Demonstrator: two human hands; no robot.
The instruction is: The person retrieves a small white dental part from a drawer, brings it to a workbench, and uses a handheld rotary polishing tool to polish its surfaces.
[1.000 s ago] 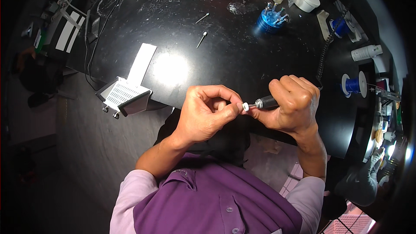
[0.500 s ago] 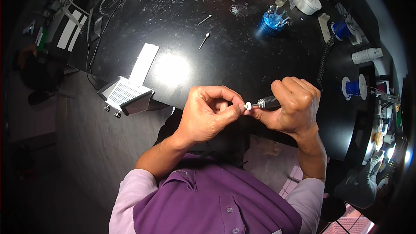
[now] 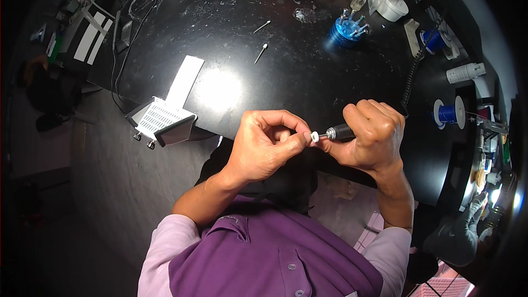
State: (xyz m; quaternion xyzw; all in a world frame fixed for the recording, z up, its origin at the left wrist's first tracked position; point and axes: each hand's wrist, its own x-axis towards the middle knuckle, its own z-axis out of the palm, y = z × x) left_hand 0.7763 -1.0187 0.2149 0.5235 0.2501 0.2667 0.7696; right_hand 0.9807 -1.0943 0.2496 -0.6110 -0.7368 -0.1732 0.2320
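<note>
Left hand [image 3: 261, 146] pinches small white piece [image 3: 314, 137] at tip of black tool [image 3: 342, 131]; right hand [image 3: 375, 136] curled tight round handle. Likely shaping; next move calls for steadiness.

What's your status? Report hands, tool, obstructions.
Right hand gripping black tool. Left hand pinched at small white piece on tool's tip. Two thin rods lie beyond, away from hands.
</note>
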